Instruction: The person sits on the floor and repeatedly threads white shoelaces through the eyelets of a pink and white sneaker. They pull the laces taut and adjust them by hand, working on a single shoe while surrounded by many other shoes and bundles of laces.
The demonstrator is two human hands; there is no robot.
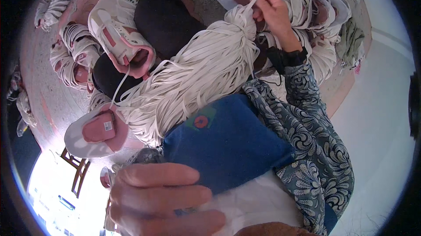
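Note:
A thick bundle of off-white shoelaces (197,65) lies across my lap, gathered at its upper right end. There my right hand (272,11) is closed, pinching lace strands. My left hand (164,198) is raised close in the foreground, slightly blurred. Its fingers stretch to the right with nothing visible in them; the thumb is hidden. Beside the bundle, a white and pink sneaker upper (115,30) rests by my dark-clothed leg, a loose lace trailing from it. Below it sits another pale upper piece (79,135) with a pink tongue (98,127).
Stacks of pale shoe uppers (324,8) crowd the upper right, and more nested stacks (79,47) sit at the left. A greyish cloth bundle (351,38) lies near the white wall (381,117). A blue cloth (223,139) covers my lap. Wooden furniture legs (79,170) show lower left.

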